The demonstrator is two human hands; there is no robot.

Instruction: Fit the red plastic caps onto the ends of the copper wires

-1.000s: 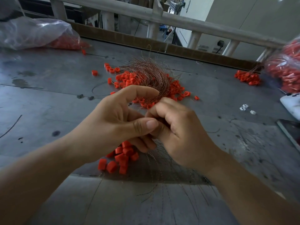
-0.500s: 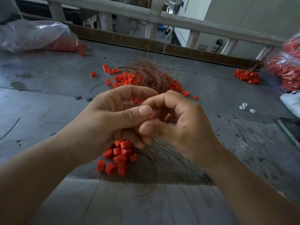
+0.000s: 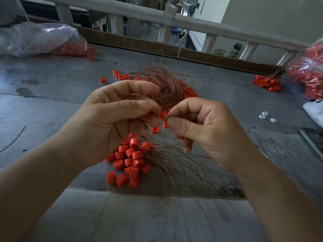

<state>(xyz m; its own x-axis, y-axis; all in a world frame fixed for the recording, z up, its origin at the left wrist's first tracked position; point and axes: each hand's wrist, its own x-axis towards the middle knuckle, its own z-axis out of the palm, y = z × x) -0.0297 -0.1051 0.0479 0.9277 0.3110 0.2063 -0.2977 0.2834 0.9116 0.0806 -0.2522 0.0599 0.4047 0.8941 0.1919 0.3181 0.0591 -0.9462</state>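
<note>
Pinching a small red plastic cap above the thin copper wires fanned at the near edge of the grey metal tabletop — left hand curled round a second red cap — the right hand could buckle a misaligned wire end or drop the cap.

This looks like a small workshop for hand assembly work. The surface is a grey sheet, stained and scratched. In its middle lies a big tangle of copper wires, with loose red caps around it. Far to the left of the tangle lies a clear plastic bag holding the same caps, and far to the right a second bag. Behind the tangle runs a strip of cardboard, then a rough pale railing and a plain wall with a socket.
</note>
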